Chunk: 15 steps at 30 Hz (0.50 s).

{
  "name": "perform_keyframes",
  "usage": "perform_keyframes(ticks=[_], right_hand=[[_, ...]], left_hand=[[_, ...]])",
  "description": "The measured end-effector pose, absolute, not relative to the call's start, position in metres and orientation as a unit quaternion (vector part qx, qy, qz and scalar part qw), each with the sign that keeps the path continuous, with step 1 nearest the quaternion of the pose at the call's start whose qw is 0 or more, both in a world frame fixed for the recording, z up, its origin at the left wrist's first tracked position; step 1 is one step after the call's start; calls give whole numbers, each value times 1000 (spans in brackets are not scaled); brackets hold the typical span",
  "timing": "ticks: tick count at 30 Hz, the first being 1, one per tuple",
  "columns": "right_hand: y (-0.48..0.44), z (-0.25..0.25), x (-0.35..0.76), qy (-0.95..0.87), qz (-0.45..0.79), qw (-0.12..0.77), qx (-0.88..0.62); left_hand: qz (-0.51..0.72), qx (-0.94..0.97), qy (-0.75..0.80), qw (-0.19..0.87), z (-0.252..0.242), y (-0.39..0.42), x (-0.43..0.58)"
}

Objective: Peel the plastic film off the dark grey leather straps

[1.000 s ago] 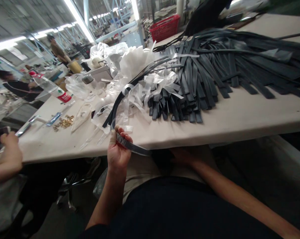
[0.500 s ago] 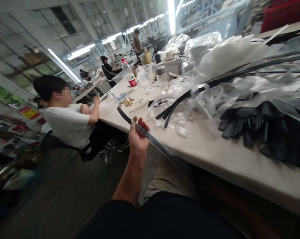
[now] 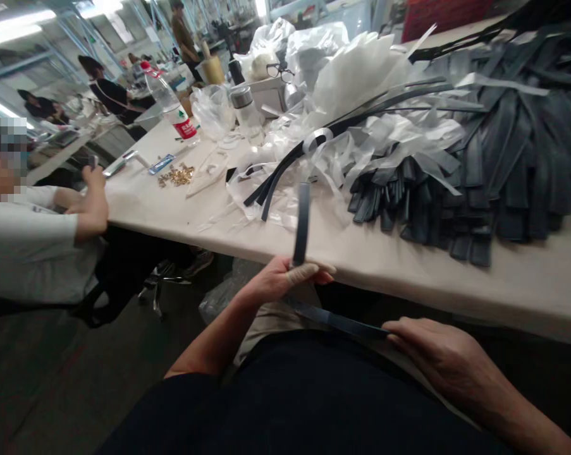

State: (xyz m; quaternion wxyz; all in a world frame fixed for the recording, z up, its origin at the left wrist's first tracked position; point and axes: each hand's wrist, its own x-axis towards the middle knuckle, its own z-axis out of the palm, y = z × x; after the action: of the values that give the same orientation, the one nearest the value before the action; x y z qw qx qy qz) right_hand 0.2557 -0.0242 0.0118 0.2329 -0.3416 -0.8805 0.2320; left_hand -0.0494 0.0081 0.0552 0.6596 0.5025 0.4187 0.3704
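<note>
My left hand is closed around a dark grey strap just below the table's front edge. The strap's free end sticks up above my fingers, and the rest bends down across my lap. My right hand pinches the other part of the same strap over my lap. A large heap of similar dark straps lies on the table ahead and to the right, mixed with clear plastic wrappers.
A co-worker in a white sleeve sits at the left with a hand on the table. Small gold metal parts, a plastic bottle, a jar and glasses lie farther back.
My left hand has dropped toward my lap with the strap, whose free end has swung up. My right hand has come into view gripping the strap. The view swung left, then back.
</note>
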Motion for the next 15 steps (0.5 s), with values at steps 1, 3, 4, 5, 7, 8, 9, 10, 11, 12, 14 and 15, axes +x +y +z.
perform_keyframes(ticks=[1, 3, 4, 5, 7, 8, 9, 10, 11, 12, 14, 15], right_hand=[[-21, 19, 259, -890, 185, 246, -336], [-16, 29, 267, -898, 111, 259, -338], [-14, 32, 273, -898, 85, 260, -345], [-13, 35, 278, -897, 70, 256, -354], [-14, 36, 289, -893, 57, 251, -370], [-16, 36, 294, -889, 54, 252, -378], [-18, 35, 298, -886, 53, 255, -384], [-21, 34, 302, -884, 54, 256, -388], [-24, 32, 306, -882, 57, 256, -392], [-27, 30, 310, -879, 60, 258, -397], [-35, 27, 321, -869, 72, 261, -413], [-40, 24, 329, -856, 83, 267, -436]], left_hand=[[296, 540, 391, 685, 55, 8, -35], [189, 576, 337, 720, 54, 9, -14], [152, 576, 319, 738, 52, 10, -7], [121, 569, 308, 753, 49, 11, -2], [79, 559, 313, 764, 42, 12, 2], [66, 559, 321, 762, 38, 13, 3], [54, 561, 328, 758, 35, 13, 3], [44, 567, 334, 752, 32, 13, 3], [35, 577, 337, 743, 31, 12, 2], [24, 589, 339, 733, 30, 12, 2], [9, 615, 346, 709, 30, 10, 1], [9, 622, 351, 700, 30, 10, 1]])
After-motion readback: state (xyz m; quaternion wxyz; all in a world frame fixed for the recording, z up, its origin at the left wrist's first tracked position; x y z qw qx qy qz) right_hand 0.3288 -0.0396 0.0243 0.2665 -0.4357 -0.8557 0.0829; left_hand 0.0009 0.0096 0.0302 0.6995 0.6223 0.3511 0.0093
